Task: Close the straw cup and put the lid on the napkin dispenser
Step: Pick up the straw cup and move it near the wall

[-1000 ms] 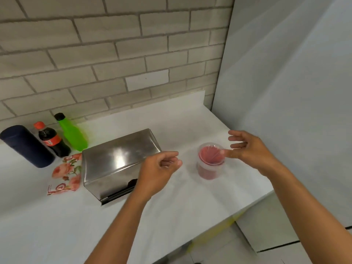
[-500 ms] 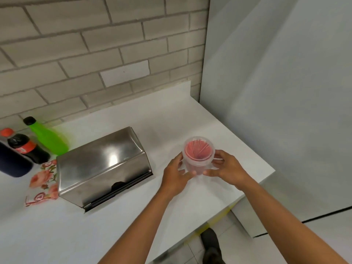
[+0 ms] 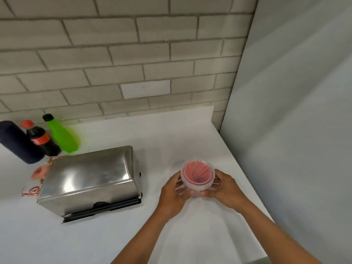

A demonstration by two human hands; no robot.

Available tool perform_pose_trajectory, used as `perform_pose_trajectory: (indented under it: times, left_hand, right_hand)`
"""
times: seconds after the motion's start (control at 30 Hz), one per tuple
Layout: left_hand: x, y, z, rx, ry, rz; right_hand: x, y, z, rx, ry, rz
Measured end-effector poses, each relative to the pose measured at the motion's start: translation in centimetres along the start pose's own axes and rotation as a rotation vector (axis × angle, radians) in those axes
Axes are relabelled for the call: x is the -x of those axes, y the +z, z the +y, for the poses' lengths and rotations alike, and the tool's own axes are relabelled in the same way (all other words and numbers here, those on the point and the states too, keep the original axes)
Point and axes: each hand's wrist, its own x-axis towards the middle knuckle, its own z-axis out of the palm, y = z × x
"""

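A clear plastic straw cup [image 3: 197,174] filled with red straws is on the white counter [image 3: 171,134] at centre right. My left hand [image 3: 174,193] grips its left side and my right hand [image 3: 225,189] grips its right side, fingers wrapped around the wall below the rim. I cannot tell whether a clear lid covers the top. The shiny steel napkin dispenser [image 3: 89,178] lies to the left of the cup, its dark slot facing the front edge of the counter.
At the back left stand a dark blue cylinder [image 3: 17,141], a cola bottle [image 3: 41,139] and a green bottle [image 3: 62,134]. A flowered napkin pack [image 3: 36,180] lies behind the dispenser. A grey panel [image 3: 295,111] bounds the counter on the right; a brick wall stands behind.
Both hands closed in on the straw cup from either side and now hold it. The view shifted, so the dispenser sits more to the left and lower.
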Motion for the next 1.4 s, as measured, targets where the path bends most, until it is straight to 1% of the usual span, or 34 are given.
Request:
perform_pose_trajectory:
  times: [0.13, 0.3, 0.43, 0.53, 0.67, 0.73, 0.93, 1.1, 1.4]
  left_hand:
    - [-2.9, 1.6, 0.7, 0.078, -0.007, 0.068]
    - [-6.0, 2.4, 1.8, 0.079, 0.015, 0.141]
    - [-8.2, 2.0, 2.8, 0.085, -0.013, 0.204]
    - [-9.5, 1.6, 3.4, 0.066, -0.014, 0.21]
    - [-11.9, 1.1, 3.9, 0.135, -0.065, 0.257]
    - [-13.2, 0.9, 4.0, 0.15, -0.066, 0.263]
    - [-16.8, 0.3, 4.6, 0.077, -0.016, 0.251]
    - [-19.3, -0.1, 4.4, 0.091, 0.009, 0.273]
    - [-21.7, -0.8, 4.7, 0.069, -0.004, 0.278]
  right_hand:
    - [-4.0, -2.0, -0.2, 0.006, -0.029, -0.042]
    - [-8.3, -3.3, -1.2, 0.0, -0.066, -0.094]
    - [-11.2, -3.3, -2.6, 0.011, -0.093, -0.122]
    - [-13.3, -3.1, -3.7, 0.048, -0.089, -0.134]
    - [-16.1, -3.0, -4.4, 0.063, -0.082, -0.123]
    - [-17.3, -3.0, -4.7, 0.071, -0.083, -0.115]
    - [-20.8, -3.4, -5.7, 0.097, -0.099, -0.094]
    - [-23.2, -3.4, -6.1, 0.097, -0.093, -0.089]
    - [-25.7, -3.3, -6.9, 0.114, -0.069, -0.094]
